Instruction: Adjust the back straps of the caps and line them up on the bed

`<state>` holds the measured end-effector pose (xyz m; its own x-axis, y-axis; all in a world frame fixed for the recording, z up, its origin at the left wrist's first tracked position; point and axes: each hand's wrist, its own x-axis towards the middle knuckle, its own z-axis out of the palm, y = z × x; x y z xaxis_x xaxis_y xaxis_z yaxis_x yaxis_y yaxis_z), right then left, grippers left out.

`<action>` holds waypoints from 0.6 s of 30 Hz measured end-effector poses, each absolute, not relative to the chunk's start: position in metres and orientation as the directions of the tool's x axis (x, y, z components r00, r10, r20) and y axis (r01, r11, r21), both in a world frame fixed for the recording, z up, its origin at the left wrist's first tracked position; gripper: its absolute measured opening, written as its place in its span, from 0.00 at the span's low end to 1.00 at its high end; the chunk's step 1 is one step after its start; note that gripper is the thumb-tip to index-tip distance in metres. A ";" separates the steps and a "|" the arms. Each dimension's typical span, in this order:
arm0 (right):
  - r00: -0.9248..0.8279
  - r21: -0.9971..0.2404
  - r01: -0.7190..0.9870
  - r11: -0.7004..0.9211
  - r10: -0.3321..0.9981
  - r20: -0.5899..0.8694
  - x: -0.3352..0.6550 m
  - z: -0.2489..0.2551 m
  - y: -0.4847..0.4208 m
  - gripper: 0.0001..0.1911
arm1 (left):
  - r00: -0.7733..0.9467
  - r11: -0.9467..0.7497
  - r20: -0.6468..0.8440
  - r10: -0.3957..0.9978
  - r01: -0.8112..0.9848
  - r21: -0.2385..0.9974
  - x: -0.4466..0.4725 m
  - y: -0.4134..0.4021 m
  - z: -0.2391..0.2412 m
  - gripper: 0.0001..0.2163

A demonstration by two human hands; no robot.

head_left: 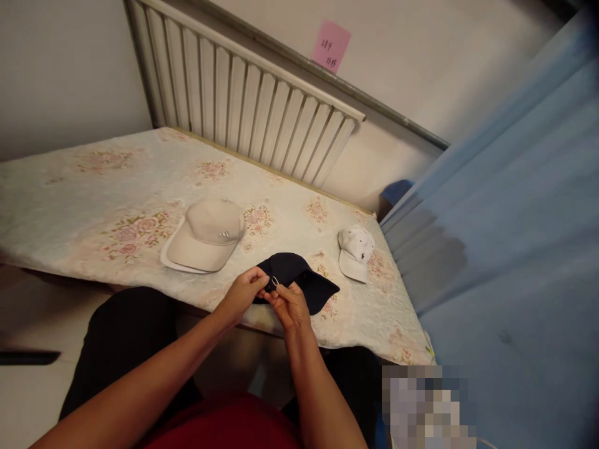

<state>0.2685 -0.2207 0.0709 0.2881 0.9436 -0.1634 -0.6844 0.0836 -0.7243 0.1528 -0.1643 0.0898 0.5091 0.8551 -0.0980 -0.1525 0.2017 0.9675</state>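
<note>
A dark navy cap (299, 277) lies at the near edge of the bed, its brim pointing right. My left hand (243, 292) pinches the cap's back strap from the left. Meeting it from the right, my right hand (289, 304) has its fingers closed on the same strap beside a small metal buckle (274, 282). A beige cap (206, 236) rests on the bedspread to the left and farther back. Off to the right sits a small white cap (355, 251).
The bed has a floral bedspread (116, 199) and a white slatted headboard (243, 93) against the wall. A pink note (331, 45) sticks on the wall above. A blue curtain (515, 249) hangs at the right. My dark-trousered knees sit below the bed's edge.
</note>
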 end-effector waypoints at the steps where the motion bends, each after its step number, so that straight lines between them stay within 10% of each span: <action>1: 0.290 -0.726 -0.682 0.086 0.943 -0.161 0.269 0.071 -0.220 0.14 | 0.514 0.195 -0.092 0.853 -0.151 0.969 0.153 -0.164 0.090 0.09; 18: 0.315 -0.765 -0.634 0.107 0.940 -0.129 0.264 0.069 -0.220 0.15 | 0.631 0.181 -0.122 0.766 -0.029 0.983 0.152 -0.156 0.083 0.08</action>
<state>0.2641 -0.2204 0.0690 0.3145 0.9404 -0.1291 -0.6345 0.1071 -0.7655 0.1516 -0.1556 0.0833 0.6314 0.7658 -0.1223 -0.0288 0.1808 0.9831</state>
